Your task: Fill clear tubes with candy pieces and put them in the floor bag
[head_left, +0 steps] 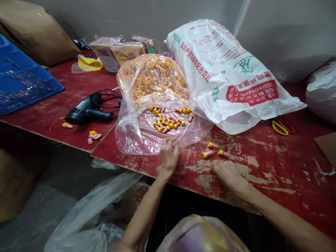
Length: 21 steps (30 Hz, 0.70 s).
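My left hand [169, 155] is at the front edge of a clear plastic bag [133, 138], its fingers curled closed; whatever they may hold is too small to make out. Inside the bag and at its mouth lie many small tubes with yellow caps and red-patterned bodies; a loose group of the tubes [168, 123] is spread on the plastic. My right hand [231, 175] rests closed on the red table [265, 157], slightly blurred, and its fingertips are hidden. Just beyond it lie three capped tubes [209, 153], apart from the bag.
A white printed sack [217, 70] leans at the back right. Yellow-and-red-handled scissors [280, 128] lie beside it. To the left are a heat gun [84, 109] with its cord, a blue crate [23, 77] and some wrapped packs [128, 50]. Plastic sheeting [89, 213] hangs below the table edge.
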Available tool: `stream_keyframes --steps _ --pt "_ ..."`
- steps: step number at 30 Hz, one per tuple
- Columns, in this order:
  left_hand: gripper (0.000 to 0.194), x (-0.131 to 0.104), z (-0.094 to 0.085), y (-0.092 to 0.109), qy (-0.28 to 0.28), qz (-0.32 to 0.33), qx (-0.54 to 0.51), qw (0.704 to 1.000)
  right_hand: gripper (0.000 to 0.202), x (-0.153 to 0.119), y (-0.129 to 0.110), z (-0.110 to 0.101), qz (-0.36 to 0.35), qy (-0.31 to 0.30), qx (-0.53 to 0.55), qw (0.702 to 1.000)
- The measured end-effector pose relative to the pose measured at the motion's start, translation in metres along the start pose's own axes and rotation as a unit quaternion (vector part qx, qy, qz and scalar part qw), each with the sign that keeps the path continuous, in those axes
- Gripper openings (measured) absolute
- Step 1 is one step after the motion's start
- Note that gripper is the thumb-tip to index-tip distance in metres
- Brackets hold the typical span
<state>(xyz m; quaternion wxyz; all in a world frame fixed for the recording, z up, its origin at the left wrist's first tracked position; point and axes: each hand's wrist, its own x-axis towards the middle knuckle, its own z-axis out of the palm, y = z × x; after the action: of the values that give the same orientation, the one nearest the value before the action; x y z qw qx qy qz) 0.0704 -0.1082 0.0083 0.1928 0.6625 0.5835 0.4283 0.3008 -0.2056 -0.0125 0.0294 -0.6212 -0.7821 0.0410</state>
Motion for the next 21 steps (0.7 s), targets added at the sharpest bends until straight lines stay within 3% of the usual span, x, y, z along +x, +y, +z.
stream_keyframes --steps 2,6,9,11,14,16,18,21 --pt "0.020 0.033 -0.002 -0.017 0.011 0.011 0.094 0.995 0.024 -0.002 0.000 0.001 -0.013 0.028 -0.014 0.999" --pt "0.022 0.082 0.007 -0.039 -0.066 0.067 0.272 0.958 0.028 -0.011 -0.005 0.006 -0.027 0.156 -0.036 0.987" --pt "0.026 0.098 0.015 -0.046 -0.114 0.099 0.343 0.927 0.027 -0.011 -0.001 0.005 -0.043 0.206 -0.043 0.977" --pt "0.028 0.102 0.014 -0.048 -0.115 0.105 0.336 0.929 0.028 -0.003 0.014 -0.002 -0.038 0.238 -0.033 0.970" --pt "0.028 0.094 0.004 -0.043 -0.056 0.055 0.209 0.975 0.029 0.029 0.058 -0.024 0.093 0.234 -0.009 0.968" --pt "0.031 0.080 -0.004 -0.035 -0.020 -0.047 0.037 0.998 0.030 0.065 0.092 -0.038 0.221 0.198 0.008 0.955" --pt "0.034 0.058 -0.010 -0.023 -0.029 -0.165 -0.170 0.971 0.034 0.104 0.122 -0.047 0.270 0.192 0.012 0.944" --pt "0.038 0.016 -0.009 -0.004 -0.074 -0.284 -0.396 0.870 0.031 0.154 0.148 -0.048 0.275 0.169 0.025 0.946"
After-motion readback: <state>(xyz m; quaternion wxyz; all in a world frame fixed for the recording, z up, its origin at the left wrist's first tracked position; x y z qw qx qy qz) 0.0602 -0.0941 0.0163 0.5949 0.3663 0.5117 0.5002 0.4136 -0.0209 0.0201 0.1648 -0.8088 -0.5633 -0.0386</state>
